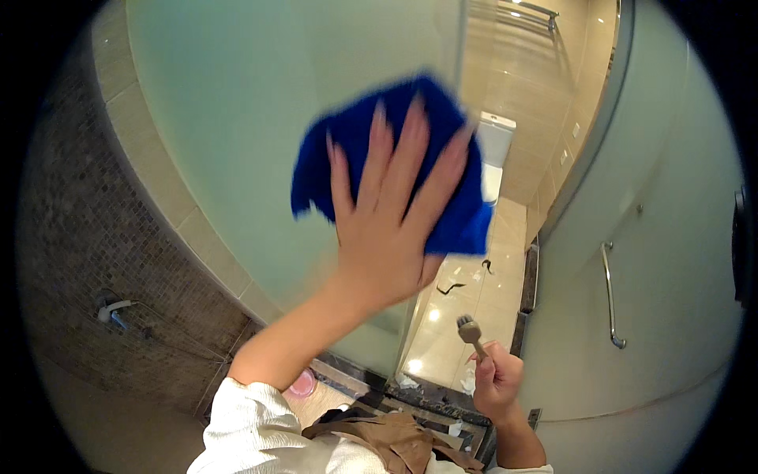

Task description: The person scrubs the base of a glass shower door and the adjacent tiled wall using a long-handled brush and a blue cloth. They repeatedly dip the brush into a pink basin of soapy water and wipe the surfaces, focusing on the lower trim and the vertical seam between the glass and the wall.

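Observation:
My left hand [385,207] lies spread over a blue cloth [438,219], fingers apart, pressing it against the frosted glass panel [237,136] near the panel's right edge. The hand and cloth are slightly blurred. Lower right, my right hand [497,379] is closed around the handle of a small brush [471,332], whose dark bristles point up and to the left. The brush is held over the tiled floor, apart from the glass.
A frosted glass door [663,284] with a metal handle [611,296] stands at the right. Beyond the opening are a white toilet [496,142] and a towel rack [533,9]. Dark strips [451,288] lie on the floor. A shower fixture [112,309] is at the left, a pink basin [302,384] below.

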Tool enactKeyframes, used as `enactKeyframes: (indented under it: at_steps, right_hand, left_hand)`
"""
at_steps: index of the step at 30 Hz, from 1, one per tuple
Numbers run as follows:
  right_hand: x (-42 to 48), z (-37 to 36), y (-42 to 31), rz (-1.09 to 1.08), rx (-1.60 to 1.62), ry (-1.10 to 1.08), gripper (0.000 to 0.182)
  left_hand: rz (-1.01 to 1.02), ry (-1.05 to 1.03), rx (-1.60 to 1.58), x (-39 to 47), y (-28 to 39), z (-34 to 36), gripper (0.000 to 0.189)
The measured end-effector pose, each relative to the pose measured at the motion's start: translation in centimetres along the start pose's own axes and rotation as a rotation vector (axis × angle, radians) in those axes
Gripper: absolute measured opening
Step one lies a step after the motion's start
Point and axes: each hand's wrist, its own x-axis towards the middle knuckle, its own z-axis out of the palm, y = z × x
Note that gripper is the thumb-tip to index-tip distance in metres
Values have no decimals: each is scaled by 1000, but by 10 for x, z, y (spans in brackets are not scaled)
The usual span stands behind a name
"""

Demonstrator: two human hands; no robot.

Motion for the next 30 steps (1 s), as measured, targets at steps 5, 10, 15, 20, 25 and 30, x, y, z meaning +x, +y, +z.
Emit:
enactKeyframes:
  at_steps: [5,10,15,20,25,30]
  right_hand:
    - [-26,8,-5,257,11,-112,29]
    - [-43,8,5,337,-3,-88,28]
    - [-48,11,6,399,-20,-65,27]
    - [-64,26,6,491,212,-15,34]
    - [-90,48,-4,458,213,48,37]
    - [-120,79,-20,611,152,171,36]
  left_hand:
    - [-56,-159,75,-155,15,27,58]
    - [-249,-351,-19,-246,37,39,48]
    - [-134,-206,45,-185,19,31,50]
    - [106,-54,137,-44,7,13,70]
    - [65,-125,136,-84,8,17,68]
    - [125,-322,6,-208,0,37,61]
